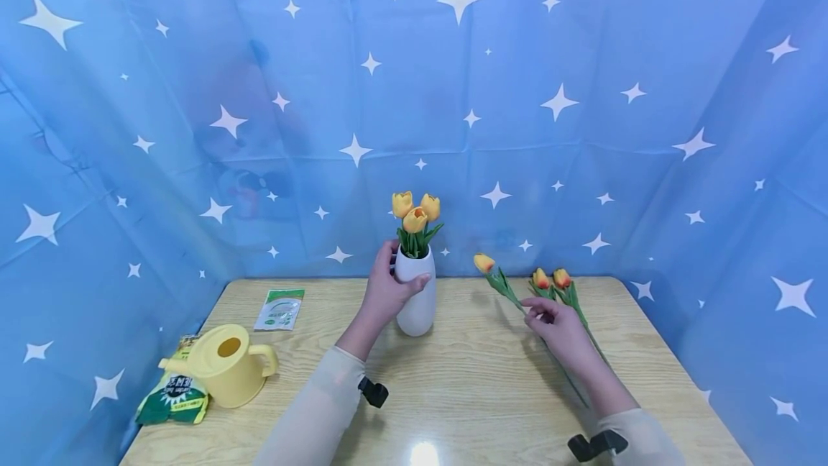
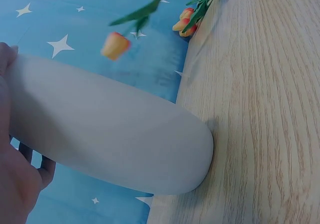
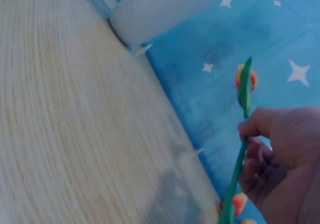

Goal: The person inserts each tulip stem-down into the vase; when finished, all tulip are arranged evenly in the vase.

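Note:
A white vase (image 1: 417,300) stands upright on the table and holds three yellow tulips (image 1: 415,219) with green leaves. My left hand (image 1: 392,285) grips the vase near its top, thumb across the front and fingers behind. In the left wrist view the vase's smooth side (image 2: 110,129) fills the middle. Between thumb and fingers, my right hand (image 1: 559,329) pinches the stem of an orange-yellow tulip (image 1: 484,263), lifted and tilted with its bloom toward the vase. Just beyond that hand, two more orange tulips (image 1: 561,278) lie on the table, their stems partly hidden.
On the left stand a yellow watering can (image 1: 233,369) and, partly behind it, a green and yellow bag (image 1: 173,400). A small green and white packet (image 1: 280,309) lies near the table's back edge. A blue starry curtain (image 1: 414,92) hangs directly behind the table (image 1: 479,380).

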Motion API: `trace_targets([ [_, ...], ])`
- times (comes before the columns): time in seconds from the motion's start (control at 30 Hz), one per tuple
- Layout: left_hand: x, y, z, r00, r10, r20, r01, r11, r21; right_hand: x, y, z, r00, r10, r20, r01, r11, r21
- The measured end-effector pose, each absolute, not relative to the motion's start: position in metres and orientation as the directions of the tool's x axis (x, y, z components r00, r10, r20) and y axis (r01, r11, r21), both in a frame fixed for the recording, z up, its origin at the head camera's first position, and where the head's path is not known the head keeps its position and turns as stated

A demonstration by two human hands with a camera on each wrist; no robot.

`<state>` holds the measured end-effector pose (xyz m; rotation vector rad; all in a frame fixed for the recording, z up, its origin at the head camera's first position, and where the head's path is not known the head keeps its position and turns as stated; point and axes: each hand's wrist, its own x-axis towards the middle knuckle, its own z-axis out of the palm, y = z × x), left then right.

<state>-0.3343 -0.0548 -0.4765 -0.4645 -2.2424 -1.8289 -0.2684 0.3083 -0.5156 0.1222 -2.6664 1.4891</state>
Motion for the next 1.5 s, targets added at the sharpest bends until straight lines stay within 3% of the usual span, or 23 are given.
trace_targets([
  [0.43,-0.334,-0.055,-0.477,-0.930,0.108,0.352,0.366,0.183,0.912,-0.265,0.295,-0.495,-0.989,-0.063,0.131,-0.145,0.435,-0.889],
  [1.33,-0.333,-0.055,-0.476,-0.929,0.112,0.354,0.370,0.187,0.910,-0.261,0.274,-0.472,-0.973,0.015,0.231,-0.212,0.338,-0.917],
  [1.5,-0.334,-0.055,-0.476,-0.931,0.107,0.349,0.364,0.190,0.912,-0.264,0.270,-0.471,-0.962,-0.006,0.272,-0.265,0.257,-0.929],
])
